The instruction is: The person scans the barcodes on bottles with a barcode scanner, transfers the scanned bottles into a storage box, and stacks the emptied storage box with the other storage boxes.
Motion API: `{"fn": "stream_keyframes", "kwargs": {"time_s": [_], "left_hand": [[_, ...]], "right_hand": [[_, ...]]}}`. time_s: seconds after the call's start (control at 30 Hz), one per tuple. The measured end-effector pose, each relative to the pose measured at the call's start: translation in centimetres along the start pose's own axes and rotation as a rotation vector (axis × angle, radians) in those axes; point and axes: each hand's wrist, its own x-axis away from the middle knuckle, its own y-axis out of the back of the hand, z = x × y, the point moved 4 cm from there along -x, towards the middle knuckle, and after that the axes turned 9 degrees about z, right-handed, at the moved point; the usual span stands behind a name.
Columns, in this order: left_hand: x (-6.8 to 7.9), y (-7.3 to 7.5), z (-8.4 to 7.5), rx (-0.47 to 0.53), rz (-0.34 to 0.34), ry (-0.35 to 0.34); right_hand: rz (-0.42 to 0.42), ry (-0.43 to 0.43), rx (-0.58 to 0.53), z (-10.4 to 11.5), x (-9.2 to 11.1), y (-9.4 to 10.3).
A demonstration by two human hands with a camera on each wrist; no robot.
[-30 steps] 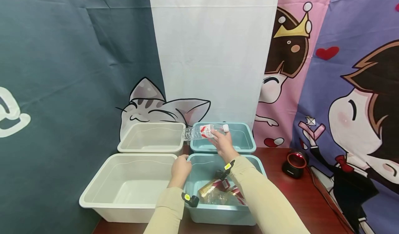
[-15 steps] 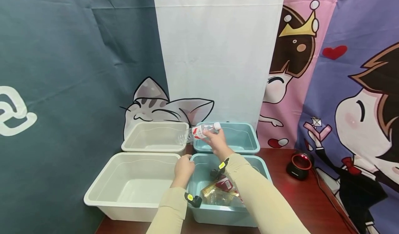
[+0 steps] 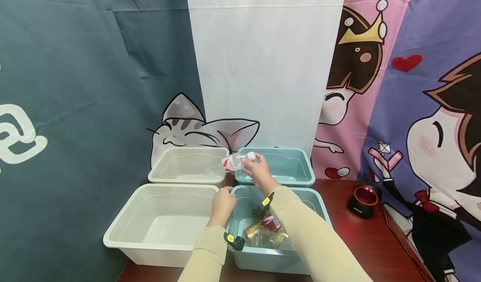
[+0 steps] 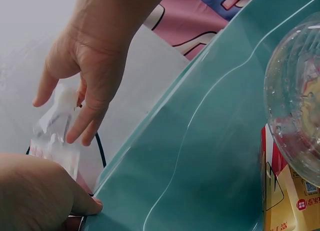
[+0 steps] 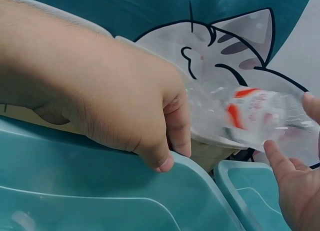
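My left hand [image 3: 222,205] grips the rim corner of the front blue bin [image 3: 276,257], thumb over the edge in the right wrist view. Past it my right hand [image 3: 260,172] reaches between the rear bins, its fingers spread. A clear plastic bottle [image 3: 232,162] with a red-and-white label and white cap tilts from those fingers, its base over the rear white bin [image 3: 180,178]. In the right wrist view the bottle [image 5: 257,111] looks blurred and apart from the visible fingertips of the right hand [image 5: 300,191].
The front blue bin contains clear plastic packaging [image 3: 264,238] and gold-and-red boxes [image 4: 290,196]. A larger white bin [image 3: 165,219] stands left of it, a rear blue bin [image 3: 300,169] behind. At right on the table [image 3: 343,236] is a black device [image 3: 363,199] with a red glow and cable.
The right hand has carried the bottle left towards the rear white bin, and its fingers have spread from it. The left hand keeps its grip on the rim. The head view has shifted slightly.
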Motion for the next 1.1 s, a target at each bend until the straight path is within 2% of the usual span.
{"fn": "stream_keyframes", "kwargs": {"time_s": [0.13, 0.47, 0.77, 1.1], "left_hand": [[0.1, 0.0, -0.1, -0.014, -0.010, -0.007], [-0.1, -0.2, 0.2, 0.005, 0.018, 0.012], [0.0, -0.2, 0.1, 0.003, 0.031, 0.031], [0.0, -0.3, 0.1, 0.016, 0.038, 0.045]], "right_hand": [[0.005, -0.009, -0.021, -0.1, 0.1, 0.2], [-0.003, -0.016, 0.002, -0.2, 0.4, 0.5], [0.024, -0.003, -0.035, 0.2, 0.6, 0.8], [0.002, -0.007, 0.006, 0.3, 0.6, 1.4]]}}
